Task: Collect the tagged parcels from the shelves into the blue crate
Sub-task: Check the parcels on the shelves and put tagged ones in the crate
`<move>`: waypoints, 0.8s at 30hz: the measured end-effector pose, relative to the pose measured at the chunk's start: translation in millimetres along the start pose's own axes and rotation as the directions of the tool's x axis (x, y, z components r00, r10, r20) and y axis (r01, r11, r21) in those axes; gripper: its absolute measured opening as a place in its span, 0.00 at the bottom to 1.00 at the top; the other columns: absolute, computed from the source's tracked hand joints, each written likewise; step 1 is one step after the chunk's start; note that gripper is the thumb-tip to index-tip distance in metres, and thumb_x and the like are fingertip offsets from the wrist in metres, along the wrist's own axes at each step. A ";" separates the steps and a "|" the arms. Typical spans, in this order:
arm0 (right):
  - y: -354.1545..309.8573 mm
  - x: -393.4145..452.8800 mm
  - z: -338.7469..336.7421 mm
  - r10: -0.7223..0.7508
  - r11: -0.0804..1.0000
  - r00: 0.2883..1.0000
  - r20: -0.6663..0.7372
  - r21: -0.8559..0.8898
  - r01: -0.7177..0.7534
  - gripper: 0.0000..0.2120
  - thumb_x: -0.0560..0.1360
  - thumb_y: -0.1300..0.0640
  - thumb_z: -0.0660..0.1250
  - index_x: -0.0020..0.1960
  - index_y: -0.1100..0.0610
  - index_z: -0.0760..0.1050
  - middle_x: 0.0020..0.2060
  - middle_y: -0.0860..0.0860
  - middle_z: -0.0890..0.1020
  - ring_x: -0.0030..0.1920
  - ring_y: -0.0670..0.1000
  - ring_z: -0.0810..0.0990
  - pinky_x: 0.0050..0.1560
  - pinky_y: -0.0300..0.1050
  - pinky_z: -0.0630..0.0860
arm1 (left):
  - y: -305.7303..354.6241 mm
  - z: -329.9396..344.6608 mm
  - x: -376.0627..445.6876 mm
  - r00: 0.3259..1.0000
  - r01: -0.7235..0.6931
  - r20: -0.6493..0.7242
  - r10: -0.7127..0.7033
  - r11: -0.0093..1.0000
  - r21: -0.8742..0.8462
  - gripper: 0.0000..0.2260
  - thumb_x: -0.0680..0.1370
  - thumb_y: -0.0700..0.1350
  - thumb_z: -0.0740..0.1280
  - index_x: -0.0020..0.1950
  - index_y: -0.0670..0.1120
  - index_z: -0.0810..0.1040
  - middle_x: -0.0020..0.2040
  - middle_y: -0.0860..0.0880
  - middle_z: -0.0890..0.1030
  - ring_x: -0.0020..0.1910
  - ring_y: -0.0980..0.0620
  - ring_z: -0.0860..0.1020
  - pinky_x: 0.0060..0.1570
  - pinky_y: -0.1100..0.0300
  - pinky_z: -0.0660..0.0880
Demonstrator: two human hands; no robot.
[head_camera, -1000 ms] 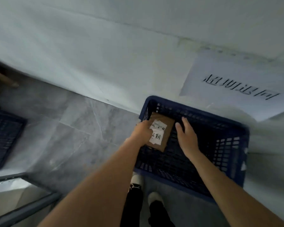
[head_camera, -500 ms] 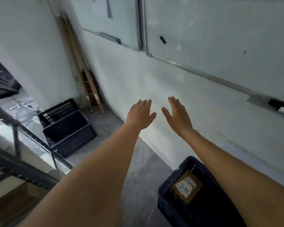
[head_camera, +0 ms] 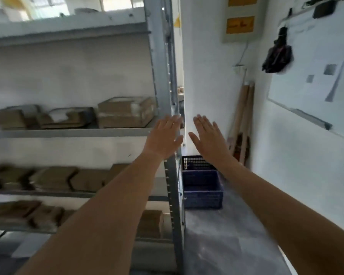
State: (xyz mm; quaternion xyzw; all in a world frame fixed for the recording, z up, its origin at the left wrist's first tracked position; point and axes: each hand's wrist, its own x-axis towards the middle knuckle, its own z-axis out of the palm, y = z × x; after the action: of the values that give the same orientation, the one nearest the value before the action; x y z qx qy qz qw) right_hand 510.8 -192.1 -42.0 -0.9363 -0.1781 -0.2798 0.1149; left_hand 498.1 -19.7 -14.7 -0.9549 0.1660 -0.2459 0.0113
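Observation:
Both my hands are raised in front of me, flat and holding nothing. My left hand (head_camera: pixel 163 135) is in front of the grey metal shelf unit's upright post (head_camera: pixel 163 76), and my right hand (head_camera: pixel 209 133) is just right of it. Brown cardboard parcels lie on the shelves: a larger box (head_camera: pixel 125 112) and flatter ones (head_camera: pixel 66 118) on the middle shelf, several more parcels (head_camera: pixel 54 177) on the shelf below. The blue crate that took the last parcel is out of view.
A stack of dark blue crates (head_camera: pixel 202 187) stands on the floor past the shelf post, against the white wall. Wooden poles (head_camera: pixel 243 124) lean in the corner. A whiteboard (head_camera: pixel 314 80) hangs on the right wall, a dark bundle (head_camera: pixel 277 56) beside it.
My left hand let go of the parcel into the blue crate. Both hands rose bare, and my view swung up and left from the crate to the shelves.

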 end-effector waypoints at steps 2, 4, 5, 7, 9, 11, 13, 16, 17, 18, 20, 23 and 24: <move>-55.3 26.2 8.8 -0.132 0.991 0.990 -0.040 0.025 0.133 0.29 0.81 0.46 0.45 0.75 0.63 0.62 0.73 0.59 0.67 0.75 0.56 0.63 0.75 0.54 0.55 | -58.3 -10.5 -20.1 0.996 0.089 -0.002 -0.089 0.996 -0.015 0.27 0.82 0.53 0.53 0.79 0.46 0.50 0.79 0.46 0.53 0.78 0.48 0.49 0.76 0.51 0.49; -106.2 49.2 18.6 -0.217 0.973 0.971 -0.104 0.062 0.224 0.27 0.81 0.48 0.47 0.73 0.64 0.65 0.71 0.60 0.70 0.73 0.58 0.67 0.74 0.57 0.60 | -114.7 -18.6 -41.7 0.984 0.180 -0.010 -0.180 0.984 -0.001 0.27 0.82 0.53 0.53 0.79 0.47 0.50 0.79 0.46 0.53 0.78 0.48 0.49 0.76 0.52 0.49; -130.1 60.1 25.1 -0.245 0.963 0.961 -0.126 0.084 0.256 0.27 0.82 0.49 0.48 0.73 0.64 0.65 0.72 0.60 0.69 0.74 0.57 0.66 0.75 0.57 0.59 | -141.8 -23.0 -53.0 0.975 0.221 -0.013 -0.221 0.975 0.018 0.27 0.82 0.53 0.54 0.79 0.46 0.50 0.79 0.46 0.53 0.78 0.48 0.50 0.76 0.52 0.49; -175.4 81.9 39.1 -0.287 0.948 0.950 -0.126 0.108 0.300 0.26 0.83 0.48 0.50 0.76 0.61 0.60 0.75 0.57 0.63 0.77 0.55 0.59 0.77 0.53 0.52 | -193.1 -32.8 -78.5 0.953 0.302 -0.030 -0.301 0.952 0.057 0.27 0.82 0.53 0.54 0.79 0.45 0.51 0.79 0.46 0.54 0.78 0.48 0.49 0.76 0.52 0.49; -216.5 106.3 54.3 -0.315 0.938 0.946 -0.078 0.127 0.322 0.27 0.83 0.48 0.50 0.78 0.60 0.56 0.77 0.55 0.60 0.78 0.53 0.55 0.77 0.50 0.48 | -240.1 -41.8 -105.8 0.925 0.380 -0.054 -0.376 0.921 0.085 0.28 0.82 0.54 0.54 0.78 0.44 0.52 0.79 0.46 0.53 0.78 0.47 0.49 0.76 0.52 0.48; -256.7 127.0 68.1 -0.324 0.934 0.946 -0.028 0.148 0.324 0.27 0.83 0.47 0.49 0.78 0.61 0.54 0.77 0.56 0.58 0.78 0.52 0.53 0.77 0.50 0.49 | -283.0 -49.9 -134.7 0.898 0.440 -0.058 -0.436 0.889 0.124 0.28 0.82 0.54 0.54 0.79 0.44 0.51 0.79 0.45 0.53 0.78 0.47 0.49 0.76 0.52 0.48; -296.3 141.3 82.8 -0.343 0.923 0.939 0.003 0.186 0.336 0.28 0.83 0.46 0.48 0.78 0.60 0.53 0.78 0.56 0.57 0.78 0.52 0.52 0.77 0.51 0.49 | -323.4 -57.3 -162.6 0.867 0.497 -0.058 -0.495 0.850 0.173 0.29 0.82 0.55 0.53 0.79 0.44 0.50 0.79 0.46 0.53 0.78 0.47 0.49 0.76 0.52 0.49; -352.1 156.5 104.1 -0.396 0.898 0.918 0.024 0.220 0.381 0.28 0.83 0.47 0.50 0.78 0.60 0.53 0.78 0.55 0.56 0.78 0.53 0.52 0.77 0.51 0.48 | -374.0 -73.5 -197.1 0.807 0.587 -0.077 -0.586 0.781 0.214 0.29 0.81 0.57 0.54 0.79 0.44 0.51 0.79 0.45 0.54 0.78 0.47 0.50 0.76 0.51 0.49; -369.1 161.2 110.4 -0.420 0.884 0.907 0.033 0.241 0.401 0.28 0.83 0.47 0.50 0.78 0.60 0.52 0.78 0.56 0.56 0.78 0.54 0.52 0.77 0.52 0.48 | -387.3 -78.9 -205.7 0.791 0.607 -0.084 -0.606 0.762 0.226 0.29 0.81 0.57 0.54 0.78 0.44 0.52 0.79 0.45 0.55 0.78 0.46 0.50 0.76 0.50 0.49; -385.0 165.9 116.5 -0.442 0.871 0.896 0.042 0.259 0.418 0.28 0.83 0.48 0.50 0.78 0.60 0.52 0.78 0.56 0.56 0.78 0.54 0.51 0.77 0.52 0.47 | -399.2 -83.1 -212.8 0.779 0.621 -0.086 -0.621 0.746 0.239 0.29 0.81 0.57 0.54 0.78 0.44 0.52 0.79 0.45 0.54 0.78 0.46 0.50 0.76 0.50 0.48; -412.9 177.7 131.3 -0.476 0.852 0.878 0.054 0.276 0.445 0.28 0.83 0.48 0.50 0.78 0.60 0.52 0.78 0.56 0.55 0.78 0.54 0.51 0.77 0.53 0.47 | -420.5 -87.3 -221.7 0.758 0.643 -0.082 -0.647 0.719 0.264 0.29 0.82 0.57 0.53 0.79 0.45 0.50 0.79 0.45 0.52 0.78 0.47 0.48 0.76 0.49 0.47; -445.9 192.8 157.0 -0.516 0.826 0.853 0.077 0.308 0.471 0.29 0.83 0.46 0.49 0.79 0.60 0.51 0.78 0.56 0.54 0.79 0.53 0.50 0.77 0.52 0.47 | -444.4 -80.8 -228.9 0.732 0.667 -0.073 -0.678 0.689 0.284 0.29 0.82 0.57 0.52 0.79 0.46 0.48 0.79 0.46 0.49 0.78 0.48 0.46 0.76 0.50 0.45; -455.6 197.4 165.9 -0.531 0.816 0.843 0.084 0.319 0.483 0.29 0.83 0.46 0.49 0.79 0.60 0.51 0.78 0.55 0.54 0.79 0.53 0.50 0.77 0.51 0.47 | -451.4 -76.5 -229.6 0.721 0.678 -0.073 -0.689 0.679 0.282 0.29 0.82 0.57 0.52 0.79 0.46 0.48 0.79 0.47 0.49 0.78 0.48 0.46 0.76 0.50 0.44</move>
State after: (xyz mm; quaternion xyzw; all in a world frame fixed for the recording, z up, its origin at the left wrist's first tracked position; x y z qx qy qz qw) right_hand 563.6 328.0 -13.3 -0.8482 -0.4693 -0.1913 0.1542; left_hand 413.3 485.3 -7.9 -0.9398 -0.2402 -0.2350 0.0615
